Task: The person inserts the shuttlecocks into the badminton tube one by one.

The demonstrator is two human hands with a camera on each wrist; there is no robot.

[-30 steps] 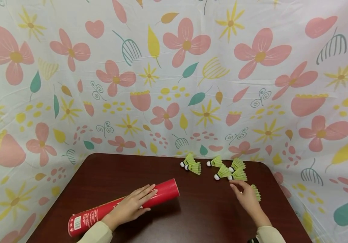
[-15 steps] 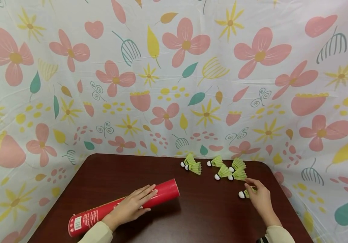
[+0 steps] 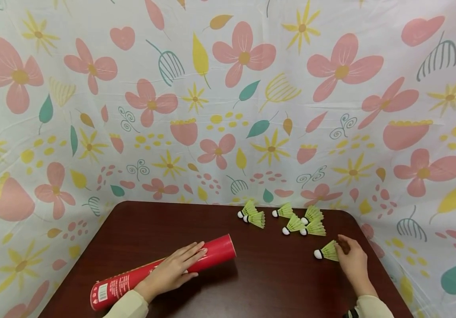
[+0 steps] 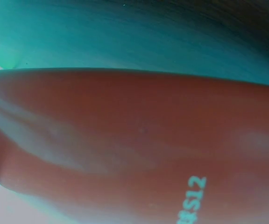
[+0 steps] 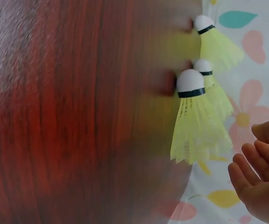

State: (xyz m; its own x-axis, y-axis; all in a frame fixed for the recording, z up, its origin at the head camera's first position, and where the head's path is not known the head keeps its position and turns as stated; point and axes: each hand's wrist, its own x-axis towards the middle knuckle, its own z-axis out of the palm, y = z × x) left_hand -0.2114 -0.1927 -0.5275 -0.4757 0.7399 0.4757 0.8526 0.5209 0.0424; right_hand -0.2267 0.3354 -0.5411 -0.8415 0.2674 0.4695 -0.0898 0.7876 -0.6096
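Red tube (image 3: pixel 218 250) lies on the tabletop (image 3: pixel 275 276) under the left hand (image 3: pixel 172 268), fingers straight; the right hand (image 3: pixel 354 264), thumb and fingers parted, is beside a lone shuttlecock (image 3: pixel 326 252).

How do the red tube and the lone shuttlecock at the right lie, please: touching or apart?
Apart: the head view shows a broad stretch of bare, dark tabletop between the red tube and the lone shuttlecock.

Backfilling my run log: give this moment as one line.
left hand: resting on red tube | right hand: beside lone shuttlecock, contact unclear | other shuttlecocks: far side of table
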